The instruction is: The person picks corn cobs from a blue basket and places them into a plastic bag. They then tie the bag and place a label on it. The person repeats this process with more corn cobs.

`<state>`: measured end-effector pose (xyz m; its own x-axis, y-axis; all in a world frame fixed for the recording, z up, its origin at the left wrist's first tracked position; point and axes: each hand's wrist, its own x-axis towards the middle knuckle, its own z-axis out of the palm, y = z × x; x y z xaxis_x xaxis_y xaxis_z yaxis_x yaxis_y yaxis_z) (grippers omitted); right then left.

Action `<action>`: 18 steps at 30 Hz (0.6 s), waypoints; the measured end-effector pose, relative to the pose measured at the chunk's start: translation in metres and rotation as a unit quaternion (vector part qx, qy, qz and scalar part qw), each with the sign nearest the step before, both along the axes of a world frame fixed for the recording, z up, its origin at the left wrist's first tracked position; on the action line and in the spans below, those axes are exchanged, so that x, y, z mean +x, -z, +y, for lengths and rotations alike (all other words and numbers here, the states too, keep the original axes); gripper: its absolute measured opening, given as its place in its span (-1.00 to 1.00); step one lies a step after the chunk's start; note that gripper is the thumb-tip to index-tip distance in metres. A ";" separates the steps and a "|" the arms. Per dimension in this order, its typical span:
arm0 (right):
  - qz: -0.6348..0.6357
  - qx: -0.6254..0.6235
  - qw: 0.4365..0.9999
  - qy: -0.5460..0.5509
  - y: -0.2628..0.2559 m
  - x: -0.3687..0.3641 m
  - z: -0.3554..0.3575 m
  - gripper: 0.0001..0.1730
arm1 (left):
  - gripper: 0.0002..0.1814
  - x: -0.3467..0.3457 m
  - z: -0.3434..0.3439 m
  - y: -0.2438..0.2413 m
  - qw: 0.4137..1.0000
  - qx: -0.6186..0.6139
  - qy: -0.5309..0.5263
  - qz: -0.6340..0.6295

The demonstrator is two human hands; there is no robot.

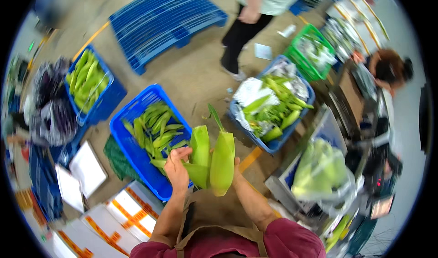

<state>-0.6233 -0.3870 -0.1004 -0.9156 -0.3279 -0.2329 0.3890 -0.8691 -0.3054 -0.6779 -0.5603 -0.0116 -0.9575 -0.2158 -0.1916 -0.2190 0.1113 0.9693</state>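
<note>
Two ears of corn in pale green husks stand side by side before my apron, the nearer ear (221,163) and the other ear (200,145). My right hand (236,171) holds them from the right; its fingers are mostly hidden behind the husks. A strip of husk leaf (196,173) runs from the left ear to my left hand (178,170), which grips it, and its tip shows past the hand. Below and left is a blue plastic crate (118,129) with many loose husk leaves (159,124) in it.
A blue basket (267,146) of green trimmings and netting stands ahead right. Bagged corn (320,169) rests on a metal scale at right. White foam boxes (113,220) flank my left. Beyond are a crate of corn (88,78), a blue pallet (167,18) and a person (246,28).
</note>
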 end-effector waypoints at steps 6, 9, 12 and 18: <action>0.053 0.037 0.963 0.263 -0.067 0.042 0.043 0.10 | -0.50 0.050 0.053 -0.139 0.887 0.389 0.227 -0.102; 0.067 -0.002 0.929 0.364 -0.077 0.061 0.077 0.10 | -0.45 0.065 0.072 -0.179 0.767 0.476 0.383 -0.195; 0.178 0.005 0.909 0.376 -0.098 0.087 0.120 0.08 | -0.44 0.044 0.087 -0.188 0.790 0.459 0.385 -0.129; 0.369 -0.025 0.853 0.368 -0.145 0.210 0.194 0.08 | -0.53 -0.084 0.246 -0.169 0.856 0.172 0.425 0.239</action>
<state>-0.4134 -0.1933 0.0450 -0.7683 0.4071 0.4940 -0.5510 -0.8134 -0.1866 -0.7623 -0.3139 0.1579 -0.7276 0.5876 0.3541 0.2309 -0.2764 0.9329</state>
